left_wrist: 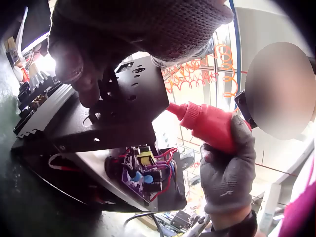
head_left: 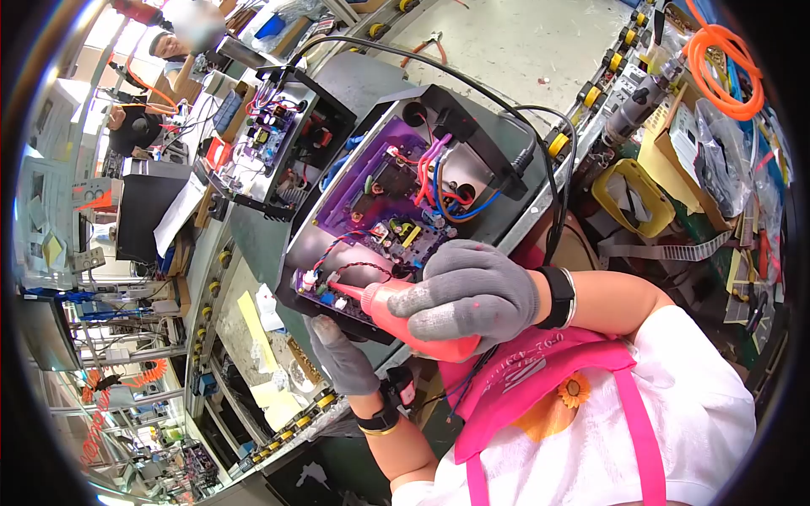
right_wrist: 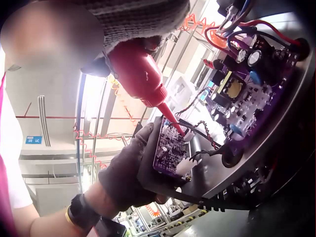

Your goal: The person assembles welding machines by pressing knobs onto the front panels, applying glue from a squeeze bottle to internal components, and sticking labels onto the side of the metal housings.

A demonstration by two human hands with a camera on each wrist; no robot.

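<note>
My gloved right hand grips a red squeeze bottle tilted nozzle-down. Its tapered nozzle reaches the small purple circuit board on the inside of the end panel, close to a white connector and twisted wires. This board sits in an open black metal chassis, along with a larger purple circuit board carrying capacitors and coloured wires. With a grey glove on, my left hand holds the chassis by its near end panel, fingers bent against the outer face. The chassis looks tilted in both wrist views.
Another open chassis with boards stands behind to the left. A black cable arches over the chassis to a plug on its right wall. Roller rails edge the bench. Farther right are a yellow bin and coiled orange hose.
</note>
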